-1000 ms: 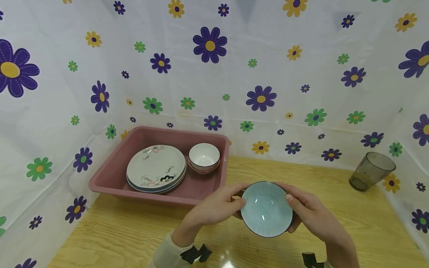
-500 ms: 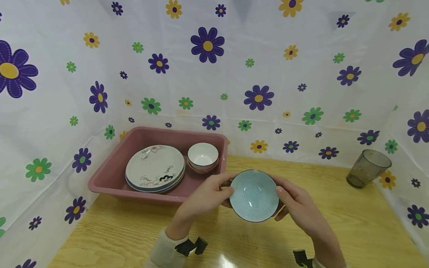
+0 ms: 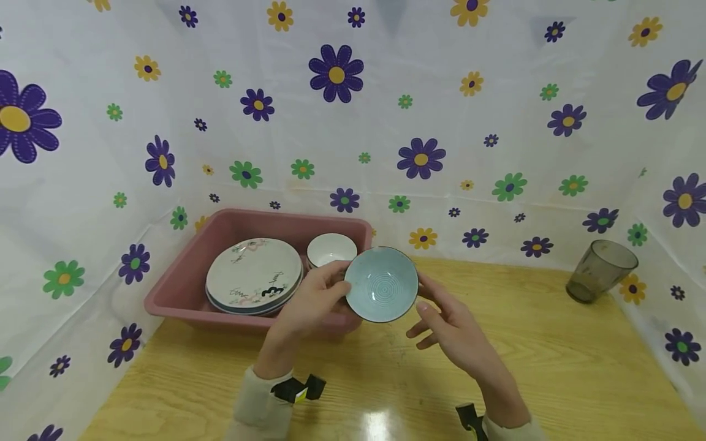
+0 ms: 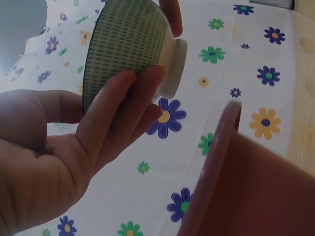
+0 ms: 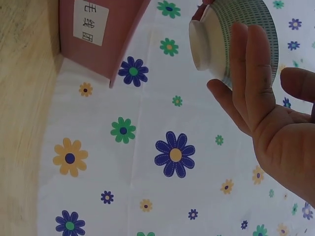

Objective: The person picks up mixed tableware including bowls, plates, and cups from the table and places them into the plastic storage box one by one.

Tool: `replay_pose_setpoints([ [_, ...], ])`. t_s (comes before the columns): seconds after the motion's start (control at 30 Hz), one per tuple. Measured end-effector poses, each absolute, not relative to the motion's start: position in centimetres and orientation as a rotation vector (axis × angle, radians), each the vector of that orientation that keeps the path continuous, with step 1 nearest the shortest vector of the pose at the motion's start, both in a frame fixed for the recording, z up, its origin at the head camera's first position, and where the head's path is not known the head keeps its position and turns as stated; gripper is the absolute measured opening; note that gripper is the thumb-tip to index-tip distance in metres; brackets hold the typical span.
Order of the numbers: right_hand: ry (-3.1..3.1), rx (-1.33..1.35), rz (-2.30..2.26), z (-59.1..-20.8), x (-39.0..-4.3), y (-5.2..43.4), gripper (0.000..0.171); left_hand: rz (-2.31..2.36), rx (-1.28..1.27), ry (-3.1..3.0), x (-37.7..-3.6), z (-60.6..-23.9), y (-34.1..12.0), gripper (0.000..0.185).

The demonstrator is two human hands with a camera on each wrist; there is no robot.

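Above tub rim point(image 3: 336, 321), held bowl point(image 3: 381, 285).

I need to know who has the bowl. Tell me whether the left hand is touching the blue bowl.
Touching. The left wrist view shows the left hand with fingers curled against the blue bowl's ribbed outside.

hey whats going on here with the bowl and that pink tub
A person holds a small blue-green bowl in the air at the near right corner of a pink tub. The left hand grips the bowl, thumb on its rim and fingers under it. The right hand is open beside it, fingers straight along its side. In the tub lie a stack of plates and a white bowl. A dark glass stands on the wooden table, far right.
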State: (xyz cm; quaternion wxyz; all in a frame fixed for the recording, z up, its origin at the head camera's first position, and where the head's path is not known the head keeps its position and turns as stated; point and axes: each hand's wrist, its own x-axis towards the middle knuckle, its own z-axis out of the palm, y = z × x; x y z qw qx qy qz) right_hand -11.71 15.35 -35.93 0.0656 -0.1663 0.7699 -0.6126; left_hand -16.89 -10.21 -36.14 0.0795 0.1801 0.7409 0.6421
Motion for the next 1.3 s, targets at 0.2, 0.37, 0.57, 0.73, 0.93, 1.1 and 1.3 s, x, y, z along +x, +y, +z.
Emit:
replay_pose_setpoints([
  [0.2,2.27,-0.549,-1.782,-36.3,-12.2,13.8,0.048,1.953,0.366,2.303,-17.9,-36.5,-12.3,0.041],
  [0.37,2.262,-0.557,-1.735,-37.0,-12.6,12.8,0.043,1.966,0.258,2.336,-18.6,-36.4,-13.8,0.042],
  [0.57,2.346,-0.553,-1.589,-37.9,-12.7,11.2,0.039,2.004,0.202,2.344,-19.5,-35.8,-15.3,0.044],
  [0.73,2.492,-0.526,-1.47,-38.6,-13.0,9.5,0.041,1.981,0.165,2.387,-20.5,-35.1,-16.4,0.045],
  [0.93,2.637,-0.519,-1.377,-39.6,-13.3,7.3,0.05,1.959,0.163,2.392,-21.9,-34.6,-17.0,0.045],
  [1.1,2.781,-0.521,-1.279,-40.6,-13.5,5.8,0.058,1.895,0.092,2.385,-23.9,-34.3,-16.8,0.047],
  [1.3,2.781,-0.498,-1.309,-41.3,-13.7,4.5,0.061,1.844,0.0,2.356,-26.3,-33.7,-16.5,0.048],
])
